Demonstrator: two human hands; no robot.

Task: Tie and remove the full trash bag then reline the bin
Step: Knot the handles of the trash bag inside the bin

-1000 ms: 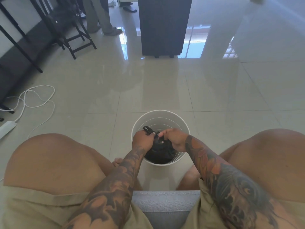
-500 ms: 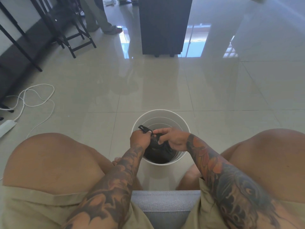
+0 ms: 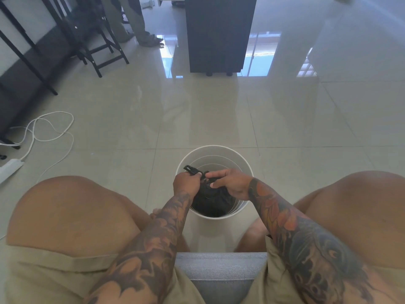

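We look down on a glossy tiled floor [image 3: 219,110] that fills most of the view, its sheen carrying reflections of windows. At the top stands one dark cabinet [image 3: 220,34], cut off by the frame so we cannot see its upper part, and to the upper left one dark folding chair [image 3: 96,44] beside other black legs we cannot sort out. Someone else's two trousered legs [image 3: 131,20] show there too, cut off above the knee. Our two bare knees and beige shorts frame the lower view, with a strip of one grey seat cushion [image 3: 221,273] between them. On the left lies one white cable [image 3: 43,130], looped, running to one white power strip [image 3: 9,170] that is clipped by the edge. Between our knees stands one white bin [image 3: 215,151], round and upright, and inside it sits one black trash bag [image 3: 213,202], gathered at the top and still down in the bin. Our left hand [image 3: 186,184] is closed around a bag end, whose loop pokes out past the knuckles. Our right hand [image 3: 230,183] pinches the neck of the bag with thumb and fingers, the other fingers loosely curled. The knot itself is hidden between the hands, so we cannot tell whether it is tied.
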